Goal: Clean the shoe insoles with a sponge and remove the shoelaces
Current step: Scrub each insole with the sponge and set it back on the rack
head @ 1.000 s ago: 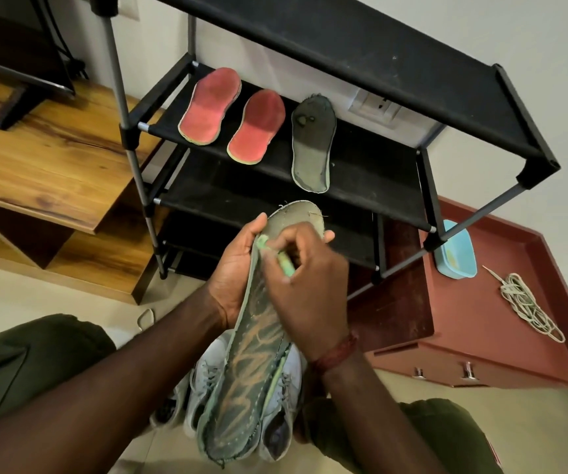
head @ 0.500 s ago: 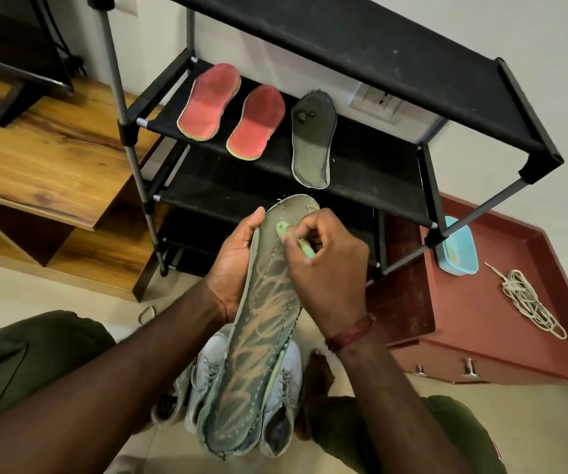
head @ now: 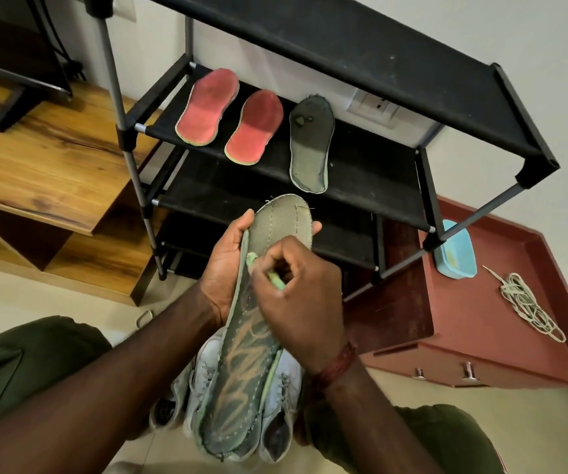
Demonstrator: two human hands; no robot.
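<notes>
- Head view is showing the right grip [head: 305, 295] curling tightly round a small green sponge [head: 274, 281], pinching it and pressing it against the insole [head: 241, 381].
- The left grip [head: 222, 268] is cupping that insole from behind near its toe end, thumb lying along the left edge and fingertips peeking past the right edge.
- Compared with half a second ago, the sponge is sitting lower on the insole, leaving more of the pale toe area showing above the knuckles. This is reading as a back-and-forth scrubbing stroke, so cleaning of this insole is probably not finishing yet.
- The insole's heel is hanging over a pair of white shoes [head: 204, 381] standing on the floor [head: 532, 432], laces seemingly threaded.
- Two red insoles [head: 207, 107] and one grey insole [head: 311, 145] are lying side by side on the black shoe rack [head: 378, 186].
- A blue tub [head: 455, 254] and a loose bundle of shoelaces [head: 528, 306] are resting on a red drawer unit [head: 481, 336] to the right, and a wooden unit [head: 36, 159] is standing to the left.
</notes>
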